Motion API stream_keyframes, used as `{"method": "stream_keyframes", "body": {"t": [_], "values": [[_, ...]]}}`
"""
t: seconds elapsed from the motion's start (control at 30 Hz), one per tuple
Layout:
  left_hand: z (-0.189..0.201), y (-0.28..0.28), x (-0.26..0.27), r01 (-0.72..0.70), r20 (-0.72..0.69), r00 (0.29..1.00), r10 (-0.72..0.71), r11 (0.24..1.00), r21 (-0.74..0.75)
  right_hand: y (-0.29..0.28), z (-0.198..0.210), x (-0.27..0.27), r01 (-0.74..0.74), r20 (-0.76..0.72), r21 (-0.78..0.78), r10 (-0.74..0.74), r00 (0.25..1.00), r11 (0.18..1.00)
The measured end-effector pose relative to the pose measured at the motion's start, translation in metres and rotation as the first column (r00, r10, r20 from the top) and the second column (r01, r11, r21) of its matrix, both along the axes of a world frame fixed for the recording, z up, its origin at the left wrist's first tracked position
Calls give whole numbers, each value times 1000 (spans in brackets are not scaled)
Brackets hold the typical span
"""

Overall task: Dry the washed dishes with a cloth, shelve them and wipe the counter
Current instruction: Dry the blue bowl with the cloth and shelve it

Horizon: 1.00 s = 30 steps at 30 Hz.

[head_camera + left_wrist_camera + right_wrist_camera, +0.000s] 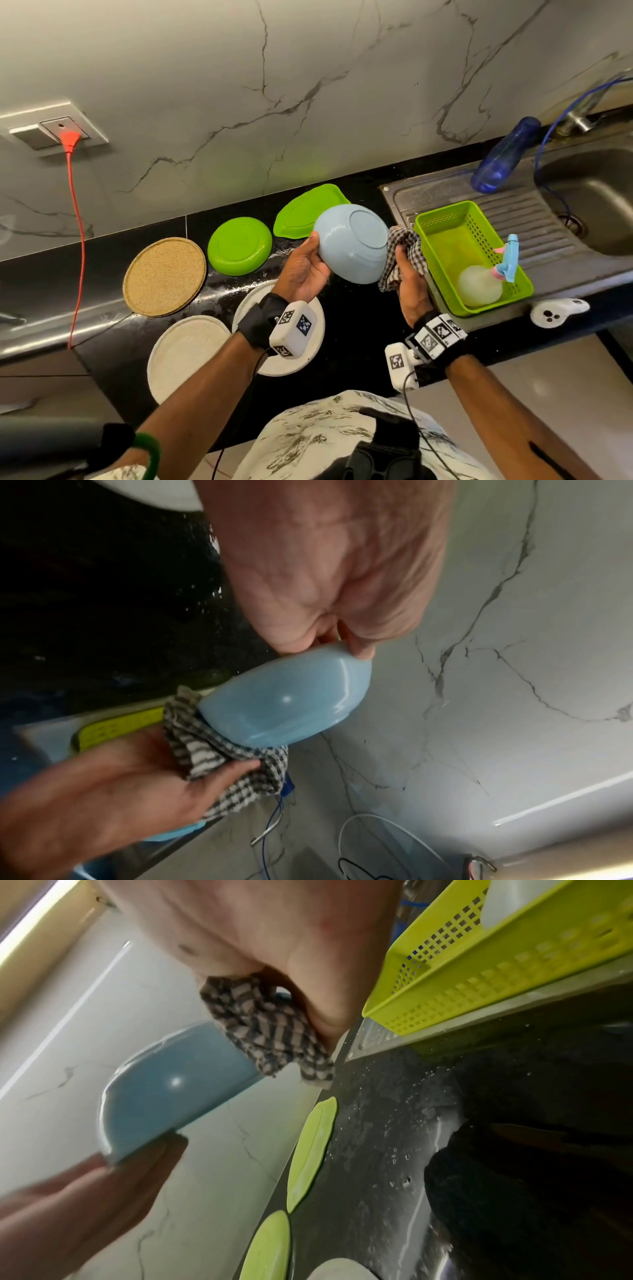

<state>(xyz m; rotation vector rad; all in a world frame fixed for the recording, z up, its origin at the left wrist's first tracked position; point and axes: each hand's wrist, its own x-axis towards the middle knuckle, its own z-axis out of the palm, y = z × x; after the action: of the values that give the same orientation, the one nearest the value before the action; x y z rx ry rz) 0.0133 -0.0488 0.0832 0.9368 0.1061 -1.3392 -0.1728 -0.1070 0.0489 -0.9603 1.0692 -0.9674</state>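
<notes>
A pale blue bowl is held above the black counter, its underside turned toward the wall. My left hand grips its rim on the left side, thumb on the outside. My right hand holds a black-and-white checked cloth bunched against the bowl's right edge. In the right wrist view the cloth is wrapped under my fingers and touches the bowl.
On the wet counter lie a round green plate, a leaf-shaped green plate, a cork mat and two white plates. A green basket with a spray bottle sits on the sink drainer. A blue bottle stands behind.
</notes>
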Motion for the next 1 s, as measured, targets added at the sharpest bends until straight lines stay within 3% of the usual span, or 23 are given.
{"method": "stream_keyframes", "body": {"t": [0.1,0.23,0.4,0.53,0.7,0.83,1.0], "values": [[2,-6,-3,-57,-33,998,58,998,19,19,8,2,-1,-40,-47,-1,999,999],[-1,-10,-5,-112,-78,990,116,992,51,37,4,-2,-205,-297,-268,122,947,941],[-4,-16,-10,-101,-112,988,110,991,88,47,-5,0,-400,-494,-454,149,857,796],[-3,-12,-12,-49,-59,997,55,994,102,43,1,-5,-575,-654,-527,134,745,626],[5,-1,-18,143,61,987,-150,984,108,31,6,6,-730,-792,-534,48,608,426],[12,7,-19,298,151,941,-303,953,53,20,10,15,-724,-779,-549,58,624,417],[16,12,-17,380,211,901,-380,924,43,6,25,28,-646,-678,-615,115,726,452]]}}
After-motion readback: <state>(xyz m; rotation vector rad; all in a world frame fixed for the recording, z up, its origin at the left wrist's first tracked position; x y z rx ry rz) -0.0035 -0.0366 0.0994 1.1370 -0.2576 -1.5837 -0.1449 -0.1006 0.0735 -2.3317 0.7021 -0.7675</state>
